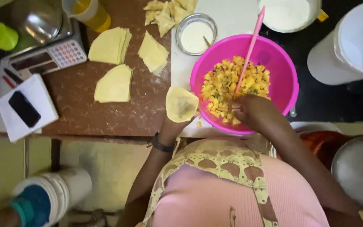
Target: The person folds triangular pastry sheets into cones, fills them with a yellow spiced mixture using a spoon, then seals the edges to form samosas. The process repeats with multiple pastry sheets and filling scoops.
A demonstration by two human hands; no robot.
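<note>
From the head camera we look straight down on our left hand (174, 126), fingers wrapped under an open pastry cone (182, 104) whose mouth faces up, and our right hand (244, 108), closed around the lower end of a pink spoon (248, 50). The spoon's long handle slants up and away from the grip, its tip buried in the yellow potato filling (232, 84) inside the pink bowl (282, 71). The cone sits just beside the bowl's near rim, to the left of the spoon hand, which is the nearer hand to the filling. Beyond the cone-holding hand lie flat pastry sheets (114, 84) on the brown table (72, 109), and a small bowl of white paste (196, 35).
</note>
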